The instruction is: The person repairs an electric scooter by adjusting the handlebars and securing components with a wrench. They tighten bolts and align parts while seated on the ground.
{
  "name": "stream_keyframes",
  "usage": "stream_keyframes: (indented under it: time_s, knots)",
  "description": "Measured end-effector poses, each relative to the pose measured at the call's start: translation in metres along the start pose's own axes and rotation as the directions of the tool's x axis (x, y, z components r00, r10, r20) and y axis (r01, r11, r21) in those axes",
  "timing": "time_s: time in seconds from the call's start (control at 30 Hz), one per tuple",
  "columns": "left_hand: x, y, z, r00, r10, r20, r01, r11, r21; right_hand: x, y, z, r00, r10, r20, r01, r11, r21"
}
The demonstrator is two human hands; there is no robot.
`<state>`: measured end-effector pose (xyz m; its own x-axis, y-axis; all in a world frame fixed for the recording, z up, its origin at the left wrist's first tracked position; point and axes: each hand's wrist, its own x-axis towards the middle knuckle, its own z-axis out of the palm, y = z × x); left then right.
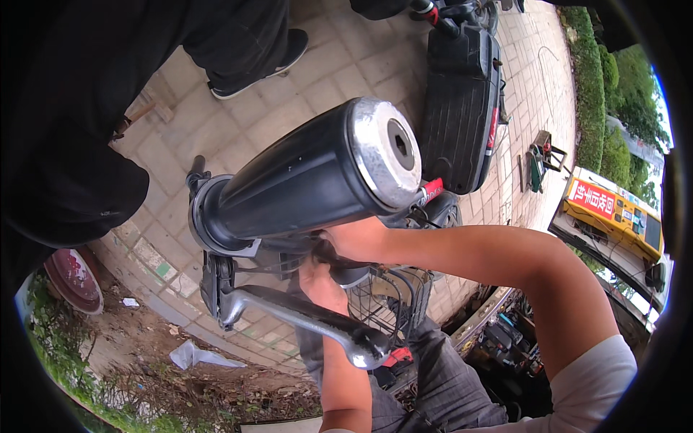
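Note:
A black handlebar grip [296,173] with a silver end cap [386,154] and a hex-socket bolt fills the middle of the head view. Below it runs a scuffed black-and-silver brake lever [303,317]. Behind grip and lever, my two hands meet close together. My left hand [321,281] comes up from below, closed around a small dark part [327,252] that I cannot make out. Reaching in from the right, my right hand [357,239] is at the same part. The grip hides its fingers.
A black electric scooter [462,101] stands beyond the grip. A person in dark trousers [65,180] is at the left. A wire basket [397,296] sits below my right forearm, near a box of tools [505,339]. A yellow cart [621,216] and hedge [588,86] lie right.

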<state>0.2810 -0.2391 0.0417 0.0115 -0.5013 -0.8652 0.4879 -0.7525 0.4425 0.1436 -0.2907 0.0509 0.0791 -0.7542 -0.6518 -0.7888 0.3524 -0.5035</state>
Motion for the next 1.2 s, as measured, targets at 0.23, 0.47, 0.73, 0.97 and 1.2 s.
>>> stream_keyframes:
  time_s: [0.23, 0.47, 0.73, 0.97, 1.2]
  knots:
    - [0.005, -0.008, -0.015, 1.0, -0.007, 0.008, 0.007, 0.999, -0.047, -0.002, 0.003, 0.004, 0.963, -0.266, 0.031, 0.266, 0.936, -0.23]
    - [0.003, -0.008, -0.012, 0.998, -0.021, -0.053, 0.02, 1.0, -0.014, 0.028, 0.004, -0.003, 0.889, -0.362, 0.282, 0.438, 0.851, -0.288]
    - [0.0, -0.006, -0.005, 0.998, -0.022, -0.066, 0.021, 1.0, -0.02, 0.012, -0.023, -0.036, 0.884, -0.21, 0.418, 0.346, 0.895, -0.282]
    - [0.0, -0.002, -0.001, 0.995, -0.044, -0.09, 0.037, 0.996, -0.082, 0.015, -0.026, -0.049, 0.882, -0.157, 0.444, 0.333, 0.874, -0.353]
    - [-0.003, 0.001, 0.003, 0.997, -0.026, -0.069, 0.021, 0.997, -0.074, 0.016, -0.026, -0.044, 0.882, -0.22, 0.416, 0.362, 0.881, -0.303]
